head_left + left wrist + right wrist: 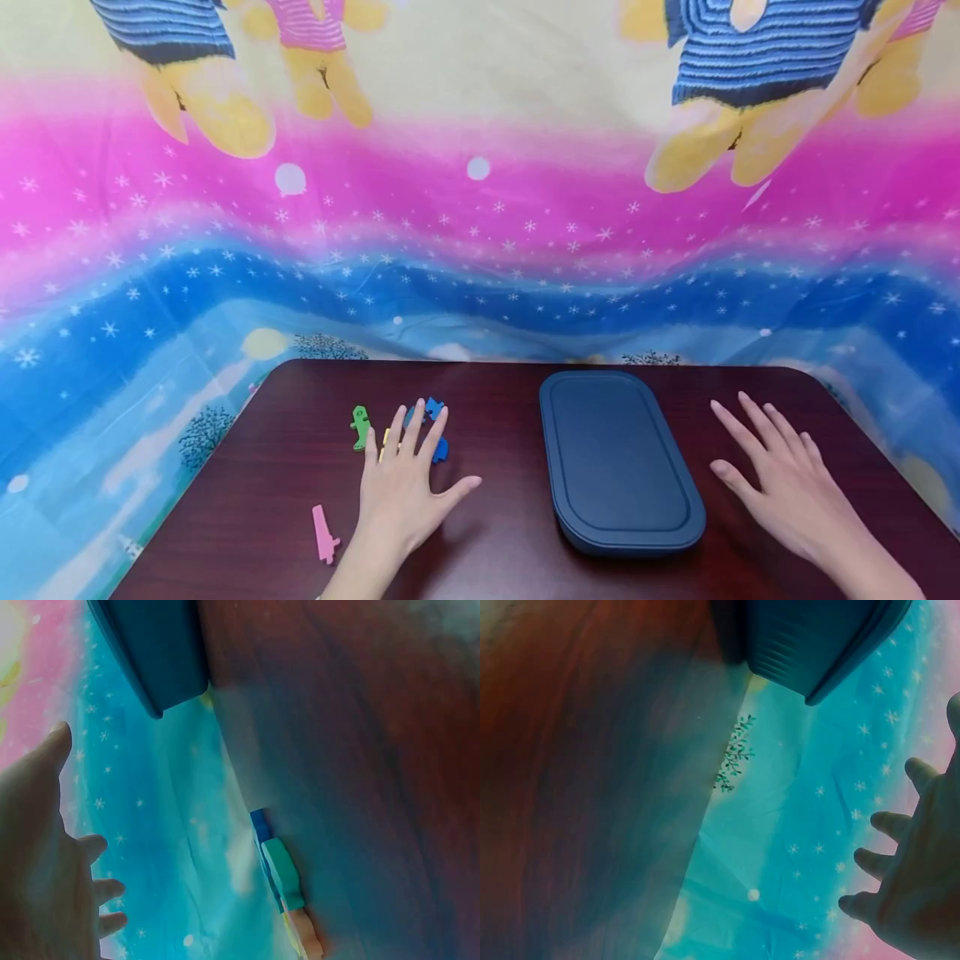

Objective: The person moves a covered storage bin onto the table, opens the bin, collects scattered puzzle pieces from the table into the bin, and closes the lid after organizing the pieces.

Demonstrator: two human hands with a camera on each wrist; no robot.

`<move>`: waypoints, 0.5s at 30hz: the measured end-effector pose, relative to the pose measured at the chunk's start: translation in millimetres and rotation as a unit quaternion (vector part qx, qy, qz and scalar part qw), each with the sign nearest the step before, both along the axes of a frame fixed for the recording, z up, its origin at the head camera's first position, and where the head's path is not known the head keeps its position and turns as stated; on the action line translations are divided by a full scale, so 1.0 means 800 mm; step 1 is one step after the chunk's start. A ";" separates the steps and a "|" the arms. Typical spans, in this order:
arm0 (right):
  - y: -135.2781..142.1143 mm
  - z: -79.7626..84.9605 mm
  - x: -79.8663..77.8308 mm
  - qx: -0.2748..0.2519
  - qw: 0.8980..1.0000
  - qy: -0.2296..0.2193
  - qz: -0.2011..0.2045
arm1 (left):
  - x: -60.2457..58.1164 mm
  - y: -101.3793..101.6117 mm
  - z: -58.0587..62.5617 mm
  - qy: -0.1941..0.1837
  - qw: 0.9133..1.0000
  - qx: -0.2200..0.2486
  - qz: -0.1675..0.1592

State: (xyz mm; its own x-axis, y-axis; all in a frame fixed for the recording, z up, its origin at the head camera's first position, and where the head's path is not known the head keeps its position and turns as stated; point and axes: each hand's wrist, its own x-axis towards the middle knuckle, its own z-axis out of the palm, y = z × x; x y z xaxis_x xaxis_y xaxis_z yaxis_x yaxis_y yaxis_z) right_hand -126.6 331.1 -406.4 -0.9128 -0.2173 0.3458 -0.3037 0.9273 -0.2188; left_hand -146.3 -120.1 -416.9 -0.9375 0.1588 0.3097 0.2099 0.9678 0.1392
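Flat on the surface (247,500), just outside the left wrist, a pink piece (324,535). Over the same surface, left hand (405,500) and right hand (783,479) both with fingers straight and spread, holding nothing. Between the two, closer to the right thumb than to the left, a dark blue lidded container (618,458). By the left fingertips, a green piece (361,427) beside the little finger, a yellow piece (386,443) partly hidden among the fingers, and blue pieces (434,408) around the index finger. Beyond both hands, a printed cloth (480,242) with snowflakes on pink and blue.
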 end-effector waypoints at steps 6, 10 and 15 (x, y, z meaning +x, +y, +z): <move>-0.002 -0.002 0.006 -0.003 1.000 -0.001 0.023 | 0.004 0.008 0.000 -0.019 1.000 0.000 -0.021; -0.003 -0.003 0.010 0.000 0.999 0.010 0.034 | 0.007 0.015 0.000 -0.024 0.999 0.002 -0.035; -0.007 -0.003 0.016 -0.006 0.999 0.007 0.041 | 0.011 0.025 -0.001 -0.021 0.998 0.004 -0.065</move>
